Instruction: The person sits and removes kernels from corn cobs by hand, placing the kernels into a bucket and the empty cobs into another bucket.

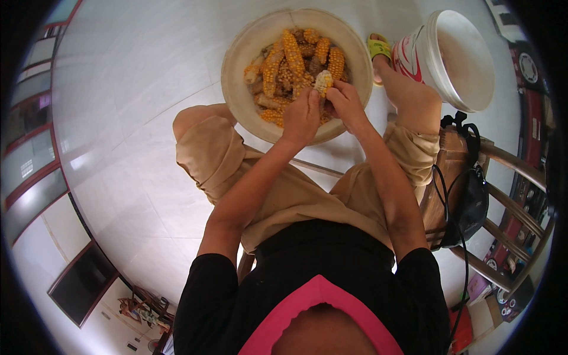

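My left hand (303, 116) and my right hand (347, 104) meet over a wide, pale basin (239, 95), both gripping one corn cob (324, 81). The cob's upper end is pale and stripped, with some yellow kernels left along its right side; its lower part is hidden by my fingers. Below them in the basin lie several orange-yellow corn cobs (293, 52), some partly bare, among loose kernels (285, 80). The basin sits between my knees.
A white bucket (461, 62) with red markings stands beyond my right foot. On my right, a wooden chair (432, 199) holds a black bag (468, 213) with a cable (465, 266) hanging from it. Pale tiled floor (133, 133) extends to the left.
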`<action>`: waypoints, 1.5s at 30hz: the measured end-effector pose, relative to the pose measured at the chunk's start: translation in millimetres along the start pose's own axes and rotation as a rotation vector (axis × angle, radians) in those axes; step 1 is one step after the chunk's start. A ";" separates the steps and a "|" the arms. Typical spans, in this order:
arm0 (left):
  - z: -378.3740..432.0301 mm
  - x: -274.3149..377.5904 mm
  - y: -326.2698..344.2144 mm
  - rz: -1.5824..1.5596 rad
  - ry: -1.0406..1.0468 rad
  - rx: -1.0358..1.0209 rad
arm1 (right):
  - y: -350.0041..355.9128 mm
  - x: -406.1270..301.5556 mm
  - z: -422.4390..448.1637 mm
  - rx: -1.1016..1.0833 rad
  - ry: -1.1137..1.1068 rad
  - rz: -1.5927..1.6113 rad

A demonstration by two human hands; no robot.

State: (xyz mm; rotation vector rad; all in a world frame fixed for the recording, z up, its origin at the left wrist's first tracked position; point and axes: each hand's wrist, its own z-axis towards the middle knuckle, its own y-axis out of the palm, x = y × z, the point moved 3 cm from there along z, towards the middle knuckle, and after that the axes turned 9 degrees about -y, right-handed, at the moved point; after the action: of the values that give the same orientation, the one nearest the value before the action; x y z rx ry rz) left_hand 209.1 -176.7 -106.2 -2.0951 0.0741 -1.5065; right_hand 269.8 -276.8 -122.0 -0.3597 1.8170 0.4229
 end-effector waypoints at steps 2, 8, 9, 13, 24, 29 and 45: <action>-0.2 0.5 0.7 -0.010 0.005 -0.015 | -1.9 1.2 -0.9 -0.008 0.032 0.027; 5.3 -10.9 0.0 -0.149 0.024 -0.006 | 1.4 5.7 -7.7 0.010 0.048 0.050; 5.8 -11.8 -1.0 -0.182 0.022 0.005 | 0.8 4.3 -7.0 -0.002 0.046 0.027; 8.7 -21.7 -3.3 -0.405 -0.194 -0.106 | -8.5 1.3 -2.9 -0.021 -0.144 -0.318; 3.1 -10.3 -8.4 -0.345 -0.358 -0.251 | 2.6 -15.5 -5.1 -0.217 -0.223 -0.068; 5.8 -22.2 -1.5 -0.054 -0.175 -0.139 | 7.9 -1.1 -8.3 -0.062 -0.317 -0.283; 2.4 -15.2 1.6 -0.332 -0.394 -0.335 | -8.1 -4.1 -3.0 -0.236 0.263 0.397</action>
State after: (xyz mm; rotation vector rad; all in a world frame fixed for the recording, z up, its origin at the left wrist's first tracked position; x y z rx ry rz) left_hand 206.0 -171.7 -120.5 -2.7502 -0.1893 -1.2921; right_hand 272.0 -285.2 -118.1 -0.2201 2.1062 0.9066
